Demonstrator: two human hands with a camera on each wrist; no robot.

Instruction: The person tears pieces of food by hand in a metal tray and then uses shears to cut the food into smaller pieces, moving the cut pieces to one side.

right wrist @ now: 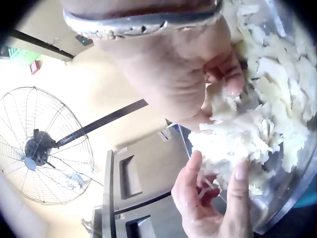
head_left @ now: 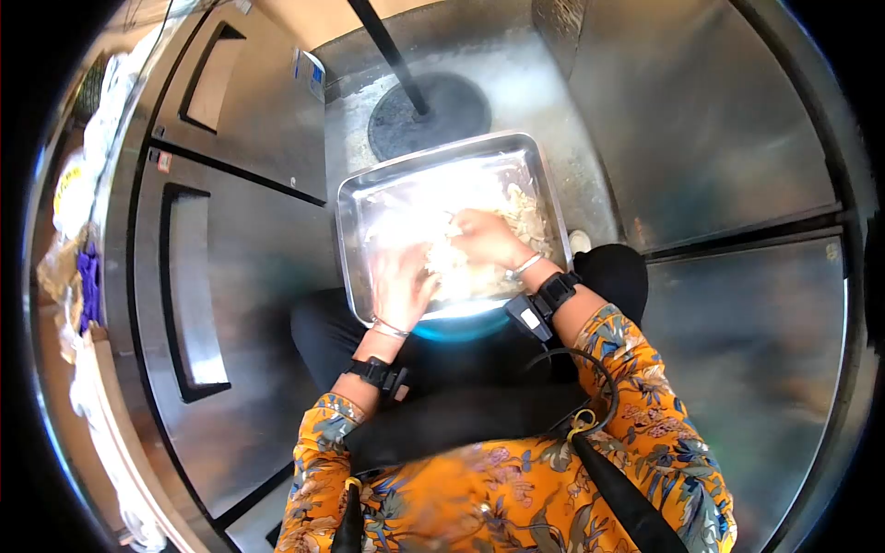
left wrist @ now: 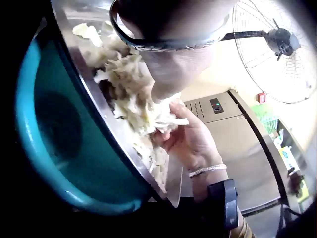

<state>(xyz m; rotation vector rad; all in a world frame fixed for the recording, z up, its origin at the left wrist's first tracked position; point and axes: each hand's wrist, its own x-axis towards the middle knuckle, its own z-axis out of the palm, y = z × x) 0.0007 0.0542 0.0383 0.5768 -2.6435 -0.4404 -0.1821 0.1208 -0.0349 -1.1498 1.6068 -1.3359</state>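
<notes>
Pale, flaky shreds of food [right wrist: 285,94] lie in a rectangular metal tray [head_left: 344,240] in front of the person. Over the tray, the left hand [head_left: 399,281] cups a white clump of shreds between thumb and fingers, as the right wrist view shows. The right hand [head_left: 493,240] works right beside it, its thumb and curled fingers pinching shreds from the same clump; in the left wrist view strips stick out of its grip. Glare washes out the middle of the tray in the head view. A teal basin [left wrist: 29,119] is under the tray.
Steel cabinets with recessed handles [head_left: 198,286] stand to the left, and more steel doors [head_left: 719,129] to the right. Behind the tray is a standing fan's round base [head_left: 452,111] with its pole; its wire cage [right wrist: 37,148] shows higher up.
</notes>
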